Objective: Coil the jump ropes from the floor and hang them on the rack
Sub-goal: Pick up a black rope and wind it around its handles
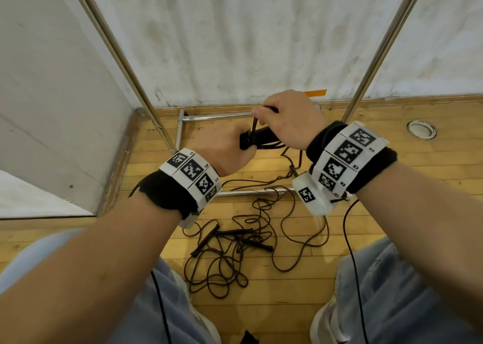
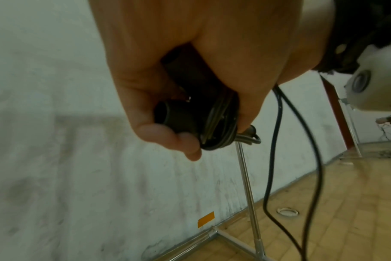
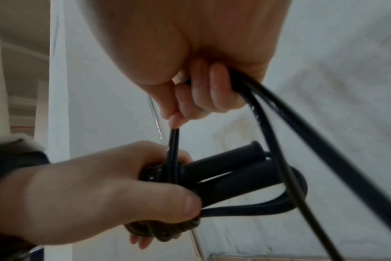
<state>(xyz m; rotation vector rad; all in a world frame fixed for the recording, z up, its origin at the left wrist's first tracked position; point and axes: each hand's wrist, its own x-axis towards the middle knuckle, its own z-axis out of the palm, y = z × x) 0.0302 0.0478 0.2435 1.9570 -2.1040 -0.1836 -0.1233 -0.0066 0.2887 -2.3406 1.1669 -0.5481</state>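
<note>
Head view: the jump rope being coiled (image 1: 257, 137) sits between both hands, above the wooden floor (image 1: 392, 139) and in front of the metal rack (image 1: 122, 56). Its two black handles (image 3: 225, 169) lie side by side, and several turns of thin dark cord are bound round them near one end. The left hand (image 1: 230, 150) is closed round that bundle, thumb pressing the turns in place, as the right wrist view shows. The right hand (image 1: 287, 118) is just above it, fingers (image 3: 214, 88) curled round the cord, with a short taut run going down to the wraps and the slack (image 2: 277, 141) trailing to the floor.

The cord looks light, limp and smooth, so I judge the turns will spring loose if the thumb lifts. The handles are the stiff part and the safest place to take hold; the cord should be held close to the wraps and kept taut. The loose tail could snag on what lies below.

More jump ropes (image 1: 230, 252) lie tangled on the floor between the person's feet, with black handles among the loops, partly draped over the rack's lower bar (image 1: 251, 193). An orange tape strip (image 1: 316, 92) is on the white wall behind.
</note>
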